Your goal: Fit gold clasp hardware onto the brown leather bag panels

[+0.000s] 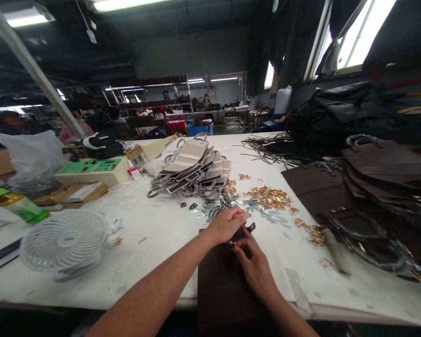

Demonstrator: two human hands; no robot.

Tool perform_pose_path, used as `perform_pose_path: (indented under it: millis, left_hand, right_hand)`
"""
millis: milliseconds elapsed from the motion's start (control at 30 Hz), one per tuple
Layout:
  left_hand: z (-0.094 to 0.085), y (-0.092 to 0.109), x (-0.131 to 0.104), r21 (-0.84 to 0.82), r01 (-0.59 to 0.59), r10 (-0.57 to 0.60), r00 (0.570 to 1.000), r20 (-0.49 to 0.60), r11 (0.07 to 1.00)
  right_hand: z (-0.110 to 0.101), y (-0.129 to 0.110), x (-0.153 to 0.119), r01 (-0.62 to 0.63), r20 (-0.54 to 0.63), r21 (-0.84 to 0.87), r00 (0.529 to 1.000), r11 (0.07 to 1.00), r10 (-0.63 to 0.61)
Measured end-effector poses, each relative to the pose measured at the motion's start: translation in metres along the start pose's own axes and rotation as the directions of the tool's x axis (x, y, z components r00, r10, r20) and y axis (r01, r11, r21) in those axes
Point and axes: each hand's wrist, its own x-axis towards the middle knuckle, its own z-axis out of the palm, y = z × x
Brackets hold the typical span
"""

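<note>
A dark brown leather bag panel (pixel 215 290) lies over the front edge of the white table. My left hand (pixel 228 224) is closed at the panel's far end, its fingers curled down; what they hold is hidden. Just behind it a plastic-wrapped handle (pixel 214 213) loops up. My right hand (pixel 254 260) is closed over the panel, thumb and finger pinching a small gold-coloured metal fitting (pixel 231 243). A short brown strap end (pixel 251 227) sticks out beside the fingers.
Loose gold fittings (pixel 270 197) and flat grey metal plates (pixel 275 217) are strewn beyond my hands. Stacked beige-and-black panels (pixel 192 164) stand behind. A white fan (pixel 68 241) is at left; brown bag panels (pixel 389 178) and a greenish rod (pixel 337 250) are at right.
</note>
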Motion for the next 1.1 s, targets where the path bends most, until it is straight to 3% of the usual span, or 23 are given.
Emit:
perform_pose_path:
  millis: [100,200,333,533,733,833,933,1100]
  left_hand:
    - [0.010,-0.019,-0.018,0.069,0.095,-0.087,0.990,-0.115,0.993]
    - [0.020,-0.029,-0.032,0.140,0.112,-0.095,0.987,-0.126,0.984]
    - [0.026,-0.030,-0.030,0.181,0.118,-0.097,0.988,-0.120,0.976]
    - [0.022,-0.029,-0.017,0.202,0.155,-0.138,0.986,-0.095,0.967]
    - [0.016,-0.026,-0.014,0.218,0.161,-0.161,0.987,-0.021,0.963]
    - [0.013,-0.024,-0.015,0.219,0.149,-0.151,0.988,-0.007,0.964]
    - [0.011,-0.021,-0.018,0.209,0.125,-0.128,0.992,0.002,0.970]
    - [0.008,-0.013,-0.023,0.183,0.084,-0.086,0.996,-0.002,0.979]
  right_hand:
    - [-0.008,0.002,0.006,-0.062,-0.065,0.068,0.996,0.996,0.066]
    - [-0.016,0.002,0.015,-0.081,-0.170,0.037,0.982,0.996,0.086]
    - [-0.026,0.002,0.025,-0.143,-0.242,-0.110,0.964,0.984,0.113]
    - [-0.034,0.005,0.027,-0.139,-0.210,-0.343,0.975,0.929,0.068]
    - [-0.035,0.007,0.031,0.035,-0.121,-0.584,0.984,0.811,-0.130]
    - [-0.036,0.008,0.031,0.142,-0.024,-0.663,0.977,0.735,-0.211]
    - [-0.039,0.003,0.030,0.183,0.047,-0.692,0.977,0.698,-0.209]
    - [-0.040,-0.010,0.026,0.101,-0.024,-0.656,0.988,0.748,-0.154]
